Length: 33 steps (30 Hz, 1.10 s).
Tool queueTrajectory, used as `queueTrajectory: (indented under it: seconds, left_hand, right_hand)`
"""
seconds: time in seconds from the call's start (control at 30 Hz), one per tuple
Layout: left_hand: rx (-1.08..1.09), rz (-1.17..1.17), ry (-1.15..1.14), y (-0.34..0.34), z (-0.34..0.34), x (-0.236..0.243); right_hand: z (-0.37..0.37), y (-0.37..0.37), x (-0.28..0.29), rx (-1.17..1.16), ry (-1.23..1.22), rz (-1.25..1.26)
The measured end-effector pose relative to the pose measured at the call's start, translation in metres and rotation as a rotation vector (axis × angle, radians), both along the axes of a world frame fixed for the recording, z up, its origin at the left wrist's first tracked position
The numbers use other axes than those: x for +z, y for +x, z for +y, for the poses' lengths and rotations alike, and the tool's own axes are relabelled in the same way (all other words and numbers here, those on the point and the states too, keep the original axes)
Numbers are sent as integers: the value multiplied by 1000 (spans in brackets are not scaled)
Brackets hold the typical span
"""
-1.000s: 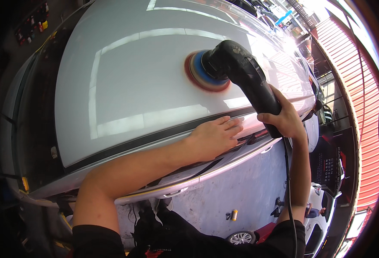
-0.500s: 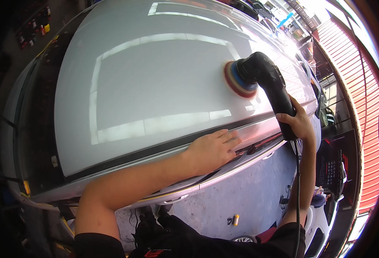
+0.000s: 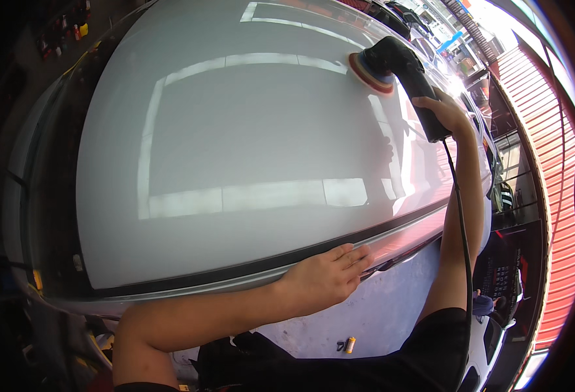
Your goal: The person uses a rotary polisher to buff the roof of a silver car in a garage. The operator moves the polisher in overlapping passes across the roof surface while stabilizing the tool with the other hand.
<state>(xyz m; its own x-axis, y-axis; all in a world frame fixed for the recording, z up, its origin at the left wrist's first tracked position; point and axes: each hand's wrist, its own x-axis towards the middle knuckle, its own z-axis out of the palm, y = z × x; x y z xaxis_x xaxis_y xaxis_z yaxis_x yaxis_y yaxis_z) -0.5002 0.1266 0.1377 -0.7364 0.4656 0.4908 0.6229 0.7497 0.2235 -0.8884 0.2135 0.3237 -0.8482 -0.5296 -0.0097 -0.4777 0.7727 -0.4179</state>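
Observation:
A silver-grey car roof (image 3: 255,137) fills the middle, with bright rectangular light reflections on it. My right hand (image 3: 445,112) is wrapped round the handle of a black polisher (image 3: 413,81) over the far right of the roof. The polisher's round pad (image 3: 370,73), with red and blue layers, is tilted toward the viewer and sits at the paint; whether its whole face touches cannot be told. My left hand (image 3: 326,274) lies flat on the near roof edge, fingers stretched out, beside the black trim strip (image 3: 248,266).
A black power cord (image 3: 460,209) hangs from the polisher along my right forearm. Below the roof edge, a small yellow bottle-like object (image 3: 351,345) stands on the grey floor (image 3: 313,336). A white car (image 3: 490,346) is at lower right. The dark windscreen (image 3: 49,215) lies left.
The polisher and my right hand have moved away across the roof, toward the far side. My left hand stays on the roof edge, and the view has shifted over the car.

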Motion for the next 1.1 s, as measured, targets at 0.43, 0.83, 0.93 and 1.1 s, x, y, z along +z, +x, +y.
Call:
queueTrajectory:
  seconds: [0.43,0.83,0.93,1.1]
  left_hand:
    - [8,-14,56,0,-2,5]
    - [9,26,11,-1,-5,5]
    - [3,40,-21,-2,-6,5]
    - [-25,-6,13,-2,-5,10]
  right_hand:
    - [-59,-89,-5,-120,1,-37]
    - [54,-38,-9,-180,-54,-64]
    - [81,-17,-5,-221,-32,-81]
    - [130,13,-1,-221,-64,-125]
